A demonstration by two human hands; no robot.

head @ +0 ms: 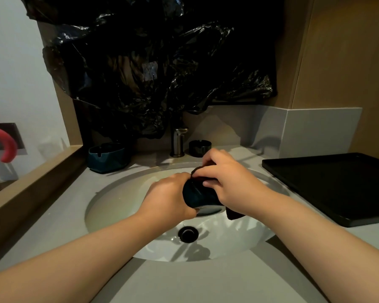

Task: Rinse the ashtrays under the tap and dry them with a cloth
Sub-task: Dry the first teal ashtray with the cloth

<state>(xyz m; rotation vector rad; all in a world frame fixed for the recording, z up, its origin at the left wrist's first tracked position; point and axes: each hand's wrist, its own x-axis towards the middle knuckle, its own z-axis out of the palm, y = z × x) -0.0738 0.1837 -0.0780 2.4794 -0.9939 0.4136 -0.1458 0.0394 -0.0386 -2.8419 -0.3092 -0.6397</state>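
Over the white sink basin (pixel 123 206) my left hand (pixel 169 195) grips a dark blue ashtray (pixel 197 195), tilted on its side with its base toward me. My right hand (pixel 225 180) holds a dark cloth (pixel 234 215) pressed against the ashtray's top; one corner of the cloth hangs below my wrist. A second blue ashtray (pixel 106 157) stands on the counter left of the tap (pixel 178 142). A small black ashtray (pixel 200 148) sits just right of the tap. No water is visibly running.
A black tray (pixel 337 184) lies on the grey counter (pixel 184 283) at the right. Black plastic sheeting (pixel 151 68) covers the wall behind the tap. The sink drain (pixel 188 234) is below my hands. A wooden ledge (pixel 31 182) runs along the left.
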